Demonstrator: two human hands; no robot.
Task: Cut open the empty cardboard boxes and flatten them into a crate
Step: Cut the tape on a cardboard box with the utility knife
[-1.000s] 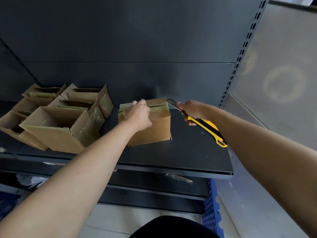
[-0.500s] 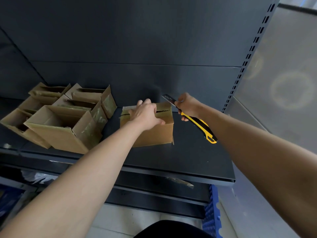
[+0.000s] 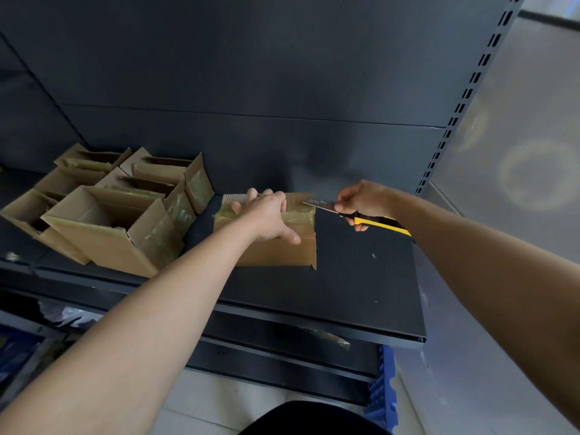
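A small taped cardboard box [image 3: 276, 251] stands on the dark metal shelf [image 3: 361, 290], near its middle. My left hand [image 3: 266, 215] lies over the box's top, fingers across it and thumb down the front face, holding it. My right hand [image 3: 361, 202] grips a yellow and black utility knife [image 3: 373, 220] to the right of the box. The knife's extended blade [image 3: 320, 205] points left, its tip at the top right corner of the box.
Several opened cardboard boxes [image 3: 106, 221] crowd the left part of the shelf. A perforated shelf upright [image 3: 455, 120] rises at the right. Below the shelf's front edge, a blue plastic crate [image 3: 381, 384] shows at the lower right, and tape scraps [image 3: 326, 335] hang there.
My right hand has drawn the knife down and right, so the blade tip now sits at the box's top right corner. My left hand has spread further over the box top.
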